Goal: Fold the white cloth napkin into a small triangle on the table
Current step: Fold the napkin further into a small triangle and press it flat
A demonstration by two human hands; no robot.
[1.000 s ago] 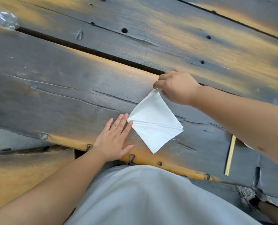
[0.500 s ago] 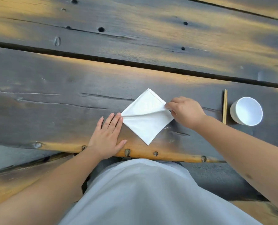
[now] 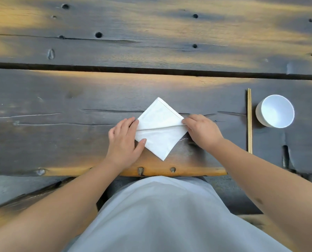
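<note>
The white cloth napkin (image 3: 160,128) lies flat on the dark wooden table (image 3: 60,106) as a small diamond, with a crease running left to right across its middle. My left hand (image 3: 124,142) rests flat on the napkin's left corner, fingers spread and the thumb on the cloth. My right hand (image 3: 200,131) pinches the napkin's right corner at the end of the crease.
A pair of wooden chopsticks (image 3: 249,120) lies to the right of the napkin, pointing away from me. A white cup (image 3: 275,110) stands just beyond them. The table's front edge (image 3: 188,170) runs close below the napkin, and a gap between planks (image 3: 151,70) crosses behind it.
My right hand came down from the napkin's far corner to its right corner. My left hand slid onto the left corner. The view shifted, bringing the cup and chopsticks in.
</note>
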